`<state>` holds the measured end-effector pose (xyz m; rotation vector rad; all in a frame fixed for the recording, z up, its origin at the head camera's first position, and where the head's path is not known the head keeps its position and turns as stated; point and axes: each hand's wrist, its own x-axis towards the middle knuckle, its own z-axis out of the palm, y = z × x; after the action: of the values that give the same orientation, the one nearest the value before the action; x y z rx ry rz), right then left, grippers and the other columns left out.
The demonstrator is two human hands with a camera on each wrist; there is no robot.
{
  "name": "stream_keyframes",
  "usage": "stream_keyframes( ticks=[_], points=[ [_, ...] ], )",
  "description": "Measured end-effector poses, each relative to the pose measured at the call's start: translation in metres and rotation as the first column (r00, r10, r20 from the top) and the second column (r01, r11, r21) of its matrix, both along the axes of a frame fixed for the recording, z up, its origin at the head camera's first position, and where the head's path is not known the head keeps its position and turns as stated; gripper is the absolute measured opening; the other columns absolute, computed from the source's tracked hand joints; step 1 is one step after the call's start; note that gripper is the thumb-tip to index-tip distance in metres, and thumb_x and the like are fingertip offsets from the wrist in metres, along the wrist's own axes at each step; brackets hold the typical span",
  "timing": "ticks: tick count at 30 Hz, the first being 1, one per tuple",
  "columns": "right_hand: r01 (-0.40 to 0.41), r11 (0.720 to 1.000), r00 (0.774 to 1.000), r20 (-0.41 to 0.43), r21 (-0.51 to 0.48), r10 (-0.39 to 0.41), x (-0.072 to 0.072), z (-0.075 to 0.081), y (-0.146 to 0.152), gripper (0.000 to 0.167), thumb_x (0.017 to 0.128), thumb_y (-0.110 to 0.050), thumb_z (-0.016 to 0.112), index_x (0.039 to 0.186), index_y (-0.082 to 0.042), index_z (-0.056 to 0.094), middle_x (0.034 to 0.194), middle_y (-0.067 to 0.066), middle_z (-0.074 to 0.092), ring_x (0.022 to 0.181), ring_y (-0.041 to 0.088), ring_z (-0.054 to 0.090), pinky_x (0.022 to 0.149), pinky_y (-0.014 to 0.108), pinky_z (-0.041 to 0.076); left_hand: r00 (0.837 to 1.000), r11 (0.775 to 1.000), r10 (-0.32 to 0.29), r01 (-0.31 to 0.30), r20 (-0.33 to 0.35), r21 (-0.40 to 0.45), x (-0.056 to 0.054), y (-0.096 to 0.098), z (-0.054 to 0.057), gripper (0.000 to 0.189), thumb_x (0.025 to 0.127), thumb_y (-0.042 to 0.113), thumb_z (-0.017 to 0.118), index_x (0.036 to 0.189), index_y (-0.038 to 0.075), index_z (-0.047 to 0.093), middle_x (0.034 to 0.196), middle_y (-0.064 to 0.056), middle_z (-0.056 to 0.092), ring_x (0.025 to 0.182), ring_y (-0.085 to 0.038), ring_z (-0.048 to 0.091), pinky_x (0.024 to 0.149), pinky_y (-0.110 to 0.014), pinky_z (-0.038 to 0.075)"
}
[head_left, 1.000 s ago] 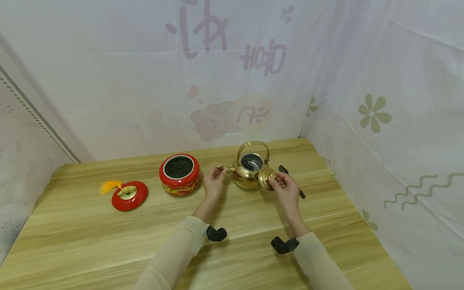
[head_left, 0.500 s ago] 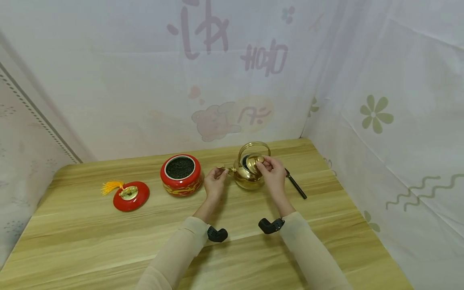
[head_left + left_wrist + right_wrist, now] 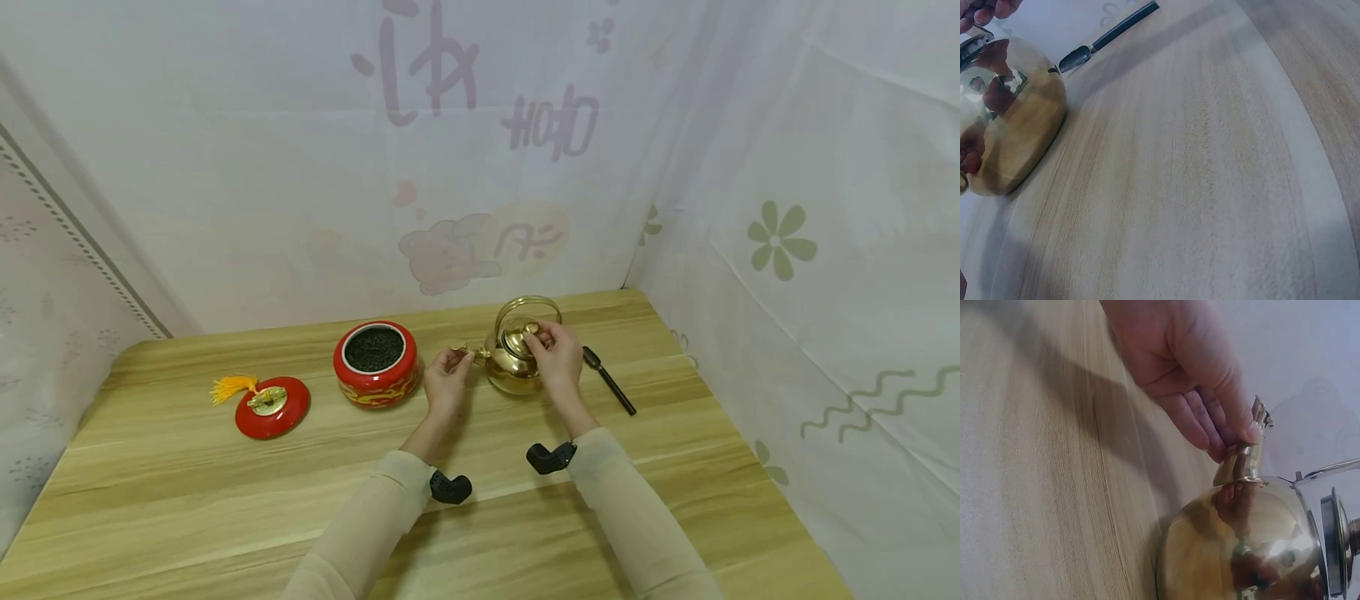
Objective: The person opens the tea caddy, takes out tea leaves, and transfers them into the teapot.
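Note:
A shiny gold teapot (image 3: 512,372) stands on the wooden table with its arched handle (image 3: 525,302) upright. My left hand (image 3: 447,379) pinches the teapot's spout (image 3: 1244,461) between thumb and fingers. My right hand (image 3: 558,354) holds the knob of the gold lid (image 3: 517,337), which is at the pot's opening. From the right wrist view, I cannot tell whether the lid is fully seated. Beside the left hand is a red jar (image 3: 375,383) filled with dark, loose leaf-like bits.
The jar's red lid (image 3: 273,408), with a gold medallion and a yellow tassel (image 3: 234,387), lies at the left. A black scoop (image 3: 609,381) lies right of the teapot. Printed white cloth (image 3: 300,208) hangs behind the table (image 3: 187,517).
My right hand has moved left with the teapot lid, from beside the pot to its opening, and the lid has levelled. My left hand has stayed at the spout.

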<state>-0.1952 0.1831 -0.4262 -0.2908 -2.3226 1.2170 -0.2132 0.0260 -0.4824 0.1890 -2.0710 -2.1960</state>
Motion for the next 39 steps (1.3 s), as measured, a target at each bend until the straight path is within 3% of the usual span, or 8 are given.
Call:
stream_keyframes(
  ticks=[1,4,6,8,10,25,39],
  points=[
    [0.005,1.000,1.000,0.004,0.011,-0.005,0.000,0.000,0.000,0.025,0.082,-0.013,0.074,0.103,-0.001,0.069,0.083,0.011,0.060,0.073,0.022,0.053,0.060,0.025,0.038,1.000,1.000,-0.002,0.002,0.000,-0.005,0.003,0.000,0.005,0.020,0.088,0.005,0.065,0.100,-0.011,0.064,0.104,-0.025,0.066,0.099,-0.028,0.063,0.078,-0.024,0.053],
    [0.013,0.999,1.000,0.018,0.038,-0.014,-0.001,-0.001,0.001,0.025,0.082,-0.015,0.074,0.103,-0.003,0.070,0.082,0.010,0.060,0.075,0.023,0.054,0.060,0.027,0.039,1.000,1.000,0.004,-0.004,0.002,-0.007,0.004,0.000,0.005,0.018,0.087,0.005,0.065,0.098,-0.010,0.064,0.103,-0.024,0.067,0.098,-0.027,0.063,0.078,-0.023,0.052],
    [0.015,0.999,0.999,0.033,0.052,-0.017,-0.002,-0.002,0.001,0.025,0.083,-0.017,0.073,0.104,-0.004,0.070,0.082,0.008,0.060,0.075,0.022,0.054,0.059,0.027,0.038,1.000,1.000,0.009,-0.009,-0.003,0.003,0.003,0.001,0.003,0.017,0.087,0.006,0.066,0.096,-0.007,0.065,0.101,-0.021,0.068,0.095,-0.022,0.064,0.077,-0.020,0.052],
    [0.014,0.998,0.999,0.039,0.062,-0.016,-0.003,-0.002,0.002,0.025,0.083,-0.017,0.073,0.104,-0.005,0.070,0.082,0.007,0.059,0.074,0.021,0.052,0.058,0.026,0.037,1.000,1.000,0.014,-0.014,-0.003,0.012,-0.002,0.002,-0.007,0.015,0.087,0.008,0.067,0.095,-0.004,0.066,0.100,-0.018,0.068,0.093,-0.018,0.064,0.076,-0.020,0.052],
    [0.013,0.998,0.999,0.047,0.066,-0.017,-0.004,-0.002,0.002,0.025,0.083,-0.018,0.073,0.104,-0.006,0.070,0.082,0.006,0.059,0.075,0.020,0.052,0.058,0.026,0.037,1.000,1.000,0.017,-0.017,-0.003,0.013,-0.002,0.002,-0.007,0.014,0.087,0.008,0.067,0.094,-0.004,0.066,0.099,-0.017,0.069,0.092,-0.016,0.064,0.077,-0.021,0.053],
    [-0.019,0.989,0.999,0.050,0.147,0.012,-0.006,-0.002,0.002,0.019,0.082,-0.017,0.074,0.097,-0.006,0.073,0.076,0.005,0.060,0.078,0.023,0.055,0.065,0.034,0.043,1.000,0.999,-0.007,0.007,0.006,0.032,-0.004,0.000,-0.006,0.017,0.087,0.005,0.066,0.097,-0.009,0.064,0.103,-0.024,0.066,0.098,-0.026,0.063,0.077,-0.022,0.052],
    [-0.046,0.987,0.996,0.077,0.156,0.035,-0.007,-0.005,0.002,0.024,0.081,-0.019,0.075,0.102,-0.006,0.071,0.077,0.003,0.056,0.076,0.021,0.051,0.064,0.031,0.040,1.000,1.000,0.008,-0.008,-0.007,-0.002,-0.002,0.001,-0.005,0.014,0.087,0.006,0.067,0.096,-0.005,0.066,0.101,-0.019,0.068,0.096,-0.022,0.064,0.080,-0.025,0.053]
  ],
)
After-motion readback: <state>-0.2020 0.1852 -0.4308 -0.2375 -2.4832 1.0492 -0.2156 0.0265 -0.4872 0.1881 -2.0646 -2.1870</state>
